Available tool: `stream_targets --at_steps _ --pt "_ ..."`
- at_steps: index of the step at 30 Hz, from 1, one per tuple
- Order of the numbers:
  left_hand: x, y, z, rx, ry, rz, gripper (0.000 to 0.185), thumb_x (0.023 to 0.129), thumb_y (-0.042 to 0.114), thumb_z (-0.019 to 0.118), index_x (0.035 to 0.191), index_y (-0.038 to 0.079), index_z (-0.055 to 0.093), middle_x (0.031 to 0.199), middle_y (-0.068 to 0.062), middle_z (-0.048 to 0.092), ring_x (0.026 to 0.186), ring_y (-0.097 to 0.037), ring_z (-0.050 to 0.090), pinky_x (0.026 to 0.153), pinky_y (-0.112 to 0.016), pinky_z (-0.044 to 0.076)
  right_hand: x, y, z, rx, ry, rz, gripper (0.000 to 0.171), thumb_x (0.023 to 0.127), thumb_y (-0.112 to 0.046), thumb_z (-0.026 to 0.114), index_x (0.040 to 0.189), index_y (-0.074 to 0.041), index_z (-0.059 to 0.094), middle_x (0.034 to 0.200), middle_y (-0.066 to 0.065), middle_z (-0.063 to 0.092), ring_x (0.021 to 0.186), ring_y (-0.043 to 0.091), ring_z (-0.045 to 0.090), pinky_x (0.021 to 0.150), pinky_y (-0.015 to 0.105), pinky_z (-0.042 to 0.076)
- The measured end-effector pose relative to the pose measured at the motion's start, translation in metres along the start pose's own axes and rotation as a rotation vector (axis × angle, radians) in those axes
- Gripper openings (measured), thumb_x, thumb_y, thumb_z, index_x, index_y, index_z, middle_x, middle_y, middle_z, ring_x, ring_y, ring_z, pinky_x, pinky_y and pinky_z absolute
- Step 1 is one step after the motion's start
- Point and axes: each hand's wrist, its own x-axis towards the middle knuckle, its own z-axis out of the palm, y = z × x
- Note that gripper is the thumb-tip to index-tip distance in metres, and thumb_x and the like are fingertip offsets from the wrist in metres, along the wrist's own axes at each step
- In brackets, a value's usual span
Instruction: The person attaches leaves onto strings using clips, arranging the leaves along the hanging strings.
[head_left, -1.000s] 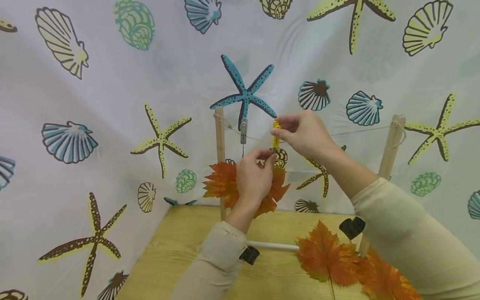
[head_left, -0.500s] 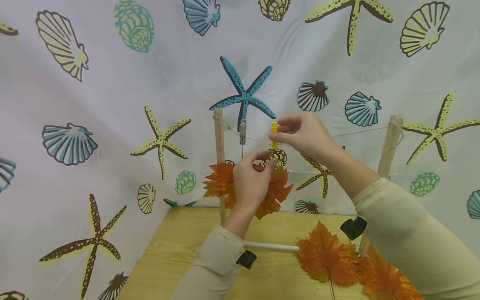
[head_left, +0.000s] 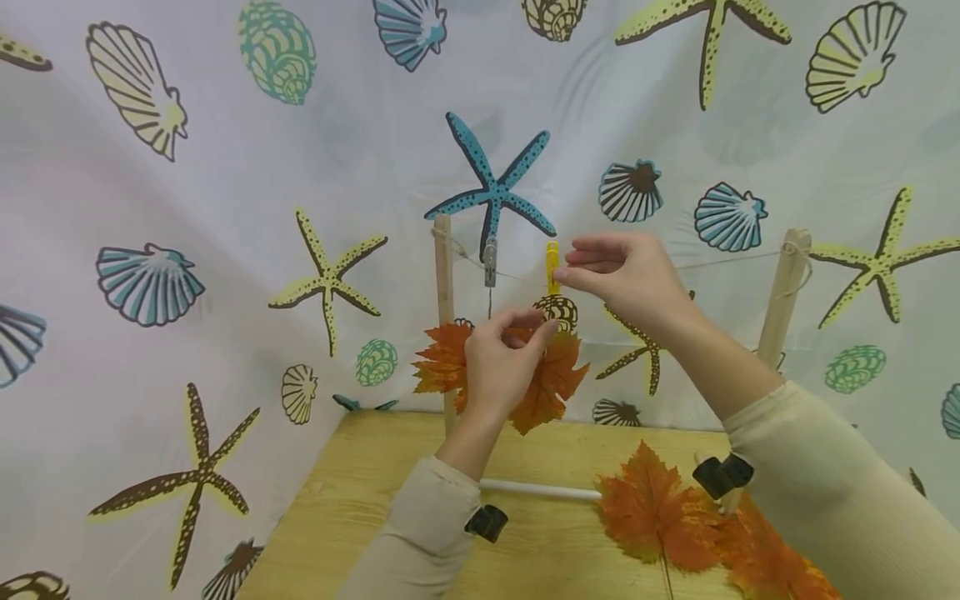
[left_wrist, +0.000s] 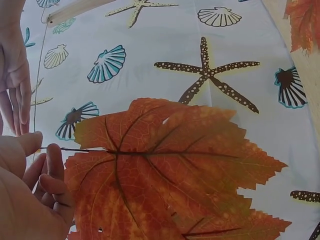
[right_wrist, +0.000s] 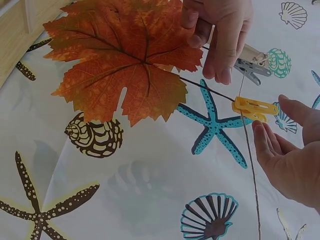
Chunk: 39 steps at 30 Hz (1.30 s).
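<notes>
A yellow clothespin (head_left: 553, 268) sits on the thin string (right_wrist: 253, 175), clipped over the stem of an orange artificial maple leaf (right_wrist: 120, 55). Beside the clothespin, my right hand (head_left: 630, 271) has its fingers parted, thumb and fingertips right at the clip's handle end in the right wrist view (right_wrist: 295, 155). My left hand (head_left: 498, 358) is in front of the leaves, thumb and fingers apart around the leaf's stem (left_wrist: 75, 149). To the left, a grey clothespin (head_left: 491, 262) holds another leaf (head_left: 442, 358) by its stem, partly hidden behind my left hand.
The string runs between two wooden posts, one at left (head_left: 444, 275) and one at right (head_left: 783, 300). More maple leaves (head_left: 648, 508) lie on the wooden table (head_left: 360, 475) near a white rod (head_left: 540, 490). A shell-patterned curtain (head_left: 225, 183) hangs behind.
My right hand has loosened from the yellow clothespin and drawn slightly right, fingers spreading. The clothespin stays on the string with the leaf. My left hand has barely moved.
</notes>
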Motion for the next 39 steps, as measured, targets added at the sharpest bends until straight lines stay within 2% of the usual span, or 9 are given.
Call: stream_targets --at_steps 6,12,21,26,33,39 --pt "-0.001 -0.003 -0.003 -0.033 -0.056 -0.022 0.023 0.088 0.031 0.077 0.102 0.012 0.077 0.096 -0.004 0.076 0.067 -0.014 0.063 0.062 -0.024 0.053 -0.006 0.007 0.000 0.023 -0.001 -0.018 0.051 0.091 -0.029 0.075 0.134 -0.008 0.062 0.124 0.011 0.071 0.115 0.023 0.068 0.105 0.044 0.049" --pt "-0.003 -0.003 -0.006 -0.004 -0.102 -0.057 0.023 0.090 0.033 0.076 0.105 0.015 0.077 0.096 -0.002 0.075 0.070 -0.015 0.061 0.064 -0.025 0.053 -0.017 0.014 0.003 0.009 -0.024 -0.022 0.053 0.090 -0.037 0.074 0.134 -0.010 0.063 0.125 0.007 0.071 0.114 0.020 0.068 0.103 0.043 0.050" --pt "-0.011 -0.007 0.002 -0.013 -0.243 -0.068 0.026 0.090 0.034 0.075 0.112 0.020 0.075 0.103 0.001 0.073 0.071 -0.014 0.061 0.062 -0.026 0.053 -0.038 0.030 0.003 -0.024 -0.024 -0.039 0.049 0.093 -0.035 0.071 0.134 -0.011 0.063 0.123 0.007 0.071 0.112 0.020 0.070 0.098 0.042 0.054" --pt "-0.018 -0.011 0.005 0.001 -0.310 -0.069 0.026 0.092 0.033 0.073 0.113 0.018 0.074 0.104 0.002 0.073 0.074 -0.013 0.061 0.066 -0.025 0.053 -0.051 0.043 0.006 -0.033 -0.022 -0.025 0.049 0.093 -0.039 0.070 0.134 -0.013 0.063 0.125 0.005 0.071 0.112 0.020 0.069 0.094 0.037 0.056" --pt "-0.030 -0.019 0.011 -0.013 -0.366 -0.083 0.025 0.092 0.031 0.074 0.110 0.013 0.075 0.094 -0.004 0.074 0.067 -0.011 0.060 0.062 -0.025 0.052 -0.073 0.055 0.015 0.007 -0.025 0.001 0.048 0.092 -0.038 0.072 0.132 -0.013 0.065 0.127 0.005 0.070 0.112 0.018 0.069 0.089 0.027 0.057" --pt "-0.036 -0.024 0.013 -0.005 -0.375 -0.118 0.024 0.091 0.032 0.074 0.109 0.017 0.075 0.090 -0.003 0.073 0.065 -0.014 0.063 0.060 -0.026 0.052 -0.084 0.062 0.023 0.054 -0.015 -0.015 0.045 0.092 -0.034 0.073 0.131 -0.011 0.066 0.126 0.007 0.070 0.112 0.019 0.070 0.087 0.022 0.056"
